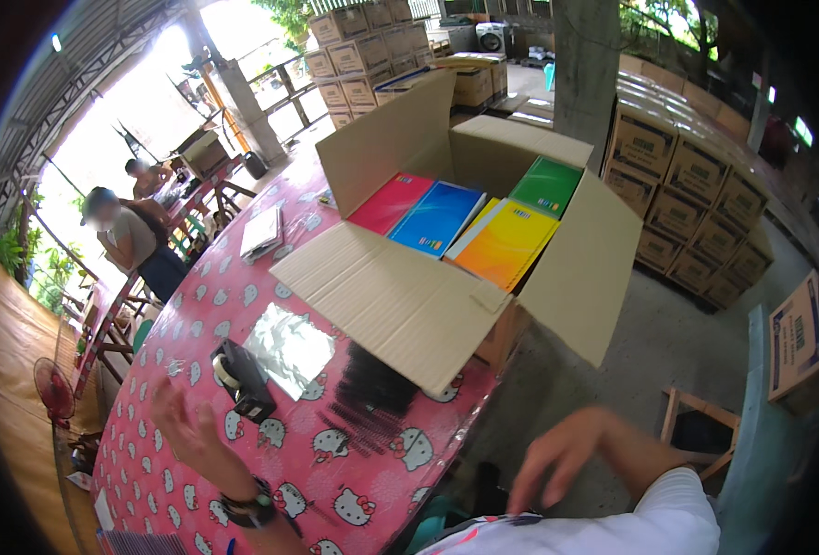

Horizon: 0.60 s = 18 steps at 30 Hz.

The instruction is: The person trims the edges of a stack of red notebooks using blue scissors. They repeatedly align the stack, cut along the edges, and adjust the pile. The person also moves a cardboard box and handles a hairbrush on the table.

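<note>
My left hand (190, 433) is raised over the pink patterned tablecloth (173, 495), its fingers apart and nothing in them. Nearest to it is a black tape dispenser (241, 381), beside a shiny, crumpled-looking clear sheet (289, 348). Close to my body, off the table edge, my right hand (562, 455) hangs with loosely bent fingers and no object in it. An open cardboard box (386, 310) stands ahead with its flaps spread. Inside lie a red notebook (391, 202), a blue notebook (437, 217), yellow notebooks (506, 242) and a green notebook (548, 187). Black binding coils (372, 388) lie below the front flap.
White papers (261, 231) rest on the far left of the table. Stacked cartons (687, 190) stand at the right, more cartons (363, 55) at the back. A wooden stool (701, 425) is on the floor at right. Two people (132, 236) are at another table, far left.
</note>
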Each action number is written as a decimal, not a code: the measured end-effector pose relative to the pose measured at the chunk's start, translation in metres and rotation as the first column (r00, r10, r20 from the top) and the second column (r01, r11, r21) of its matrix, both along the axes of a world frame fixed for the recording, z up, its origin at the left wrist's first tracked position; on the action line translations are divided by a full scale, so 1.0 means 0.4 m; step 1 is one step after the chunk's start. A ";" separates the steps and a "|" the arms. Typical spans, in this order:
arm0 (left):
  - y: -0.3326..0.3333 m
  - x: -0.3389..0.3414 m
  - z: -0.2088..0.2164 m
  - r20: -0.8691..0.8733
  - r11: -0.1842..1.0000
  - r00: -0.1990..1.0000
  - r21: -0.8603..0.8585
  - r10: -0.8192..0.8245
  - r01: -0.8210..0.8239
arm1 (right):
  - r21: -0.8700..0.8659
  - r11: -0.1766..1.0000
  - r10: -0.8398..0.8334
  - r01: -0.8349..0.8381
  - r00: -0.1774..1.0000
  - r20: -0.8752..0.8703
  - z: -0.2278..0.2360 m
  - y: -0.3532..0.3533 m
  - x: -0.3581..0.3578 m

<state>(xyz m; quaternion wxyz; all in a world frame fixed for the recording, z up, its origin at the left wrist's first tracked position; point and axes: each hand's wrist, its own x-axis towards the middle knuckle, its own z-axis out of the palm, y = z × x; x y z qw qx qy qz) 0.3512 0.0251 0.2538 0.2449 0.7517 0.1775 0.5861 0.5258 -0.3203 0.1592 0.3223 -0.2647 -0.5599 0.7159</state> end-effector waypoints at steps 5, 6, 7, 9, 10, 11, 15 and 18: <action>-0.169 0.384 0.264 -0.144 0.559 0.542 -0.128 -0.828 0.819 | 0.727 -0.104 -0.992 0.679 -0.122 -0.029 0.264 -0.091 0.241; -0.220 0.485 0.289 -0.221 0.384 0.335 -0.235 -0.916 0.893 | 0.873 -0.302 -0.868 0.383 -0.489 -0.086 0.269 -0.065 0.290; -0.257 0.595 0.285 -0.396 0.397 0.250 -0.348 -0.883 0.849 | 0.867 -0.366 -0.831 0.338 -0.539 -0.141 0.240 -0.051 0.328; -0.367 0.772 0.237 -0.344 0.215 -0.045 -0.677 -0.938 0.704 | 0.836 -0.488 -0.741 0.252 -0.626 -0.244 0.178 -0.035 0.397; -0.407 0.868 0.190 -0.386 0.284 -0.040 -0.741 -0.922 0.608 | 0.834 -0.491 -0.726 0.252 -0.647 -0.233 0.160 -0.039 0.402; -0.430 0.984 0.126 -0.423 0.347 -0.041 -0.792 -0.905 0.501 | 0.834 -0.491 -0.712 0.252 -0.667 -0.217 0.132 -0.051 0.405; -0.359 1.256 -0.087 -0.314 0.279 -0.251 -0.946 -0.916 0.167 | 0.661 -0.524 -0.765 0.537 -0.639 -0.087 0.083 -0.096 0.420; -0.453 1.242 -0.082 -0.234 0.212 -0.342 -0.972 -0.910 0.100 | 0.696 -0.484 -0.782 0.531 -0.619 -0.072 0.056 -0.153 0.425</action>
